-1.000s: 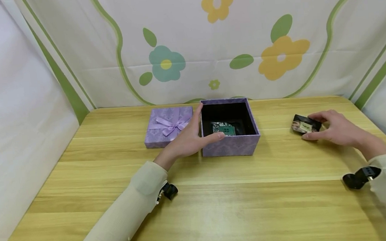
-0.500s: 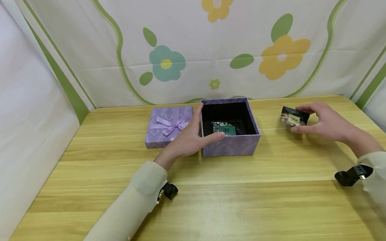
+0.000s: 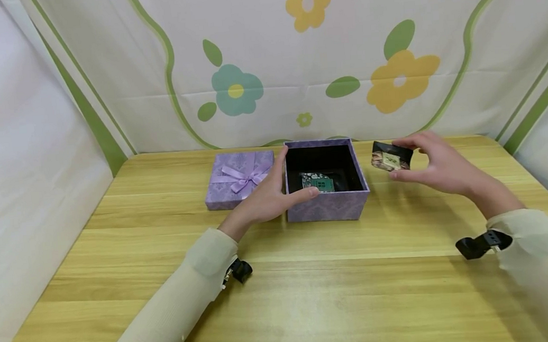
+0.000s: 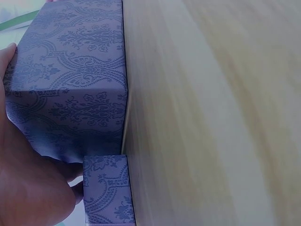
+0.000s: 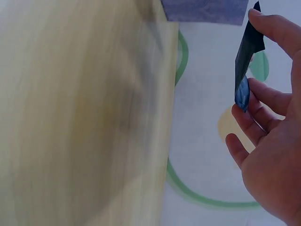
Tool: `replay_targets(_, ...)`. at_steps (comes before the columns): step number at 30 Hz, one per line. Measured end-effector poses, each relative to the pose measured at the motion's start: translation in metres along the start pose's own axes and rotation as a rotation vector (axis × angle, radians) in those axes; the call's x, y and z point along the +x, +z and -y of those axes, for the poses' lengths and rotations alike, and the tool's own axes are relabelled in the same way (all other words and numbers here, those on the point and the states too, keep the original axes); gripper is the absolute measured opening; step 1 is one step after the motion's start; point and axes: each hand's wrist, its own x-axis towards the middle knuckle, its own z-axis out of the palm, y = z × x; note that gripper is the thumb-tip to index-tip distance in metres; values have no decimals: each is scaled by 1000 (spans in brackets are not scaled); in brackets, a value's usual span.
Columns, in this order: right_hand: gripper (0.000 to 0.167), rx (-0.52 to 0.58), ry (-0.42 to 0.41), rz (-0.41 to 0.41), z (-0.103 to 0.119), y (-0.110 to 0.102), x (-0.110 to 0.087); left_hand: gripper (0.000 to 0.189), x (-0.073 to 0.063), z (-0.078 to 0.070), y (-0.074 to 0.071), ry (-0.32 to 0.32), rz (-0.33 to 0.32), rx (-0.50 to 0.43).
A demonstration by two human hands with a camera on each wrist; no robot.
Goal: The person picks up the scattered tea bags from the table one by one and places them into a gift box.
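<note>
A purple patterned gift box (image 3: pixel 326 208) with a black inside stands open-topped at the back of the table. My left hand (image 3: pixel 267 197) rests against its front left corner, thumb along the front wall and fingers stretched up the left side. Inside the box lies a small packet (image 3: pixel 319 182) with a green label. To the right of the box, my right hand (image 3: pixel 440 165) pinches a black sachet (image 3: pixel 391 156) with a pale label between thumb and fingers. The right wrist view shows this sachet (image 5: pixel 243 63) edge-on, held above the table.
The purple lid (image 3: pixel 218 194) with a ribbon bow lies left of the box, partly behind my left hand. A floral curtain (image 3: pixel 280 59) hangs along the table's back edge. White cloth (image 3: pixel 26 172) borders the left side.
My right hand has lifted the sachet from the table and carried it left and back, closer to the box. The left hand and the box have stayed in place.
</note>
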Motion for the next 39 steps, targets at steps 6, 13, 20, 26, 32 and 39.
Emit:
replay_targets(6,77,37,-30,-4,20,5,9,119,0,1,-1,-3,-2,8)
replay_targets(13,74,67,-68,-16,41,14,19,117,0,2,0,-10,-5,7)
replay_targets(20,74,94,-97,8,60,26,31,117,0,4,-2,-18,-7,3)
replay_targets(26,70,109,-132,14,71,35,37,119,1,3,-1,-3,-2,-3)
replay_targets(32,71,94,-152,55,79,46,44,120,3,2,0,-12,8,-7)
replay_targets(39,74,16,-211,74,87,56,50,119,2,2,0,-9,4,-4)
